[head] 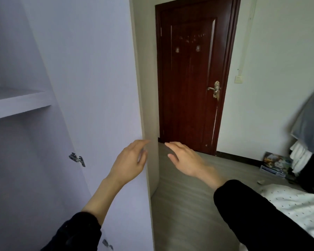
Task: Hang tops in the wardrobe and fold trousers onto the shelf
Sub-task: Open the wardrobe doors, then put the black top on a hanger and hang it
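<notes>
Left hand (pixel 130 160): grip loose, fingers relaxed, holding nothing; in front of the front edge of the wardrobe (pixel 91 87) side panel, contact uncertain. Right hand (pixel 185 158): grip open, fingers straight, empty, just right of the left hand, over the floor (pixel 188 205). Shelf (pixel 20 104): inside the wardrobe, up and left of the left hand. Door (pixel 190 78): closed, beyond both hands. Bed (pixel 297 205): right of the right forearm. Blurred grey garment (pixel 310 120): far right, above the bed.
</notes>
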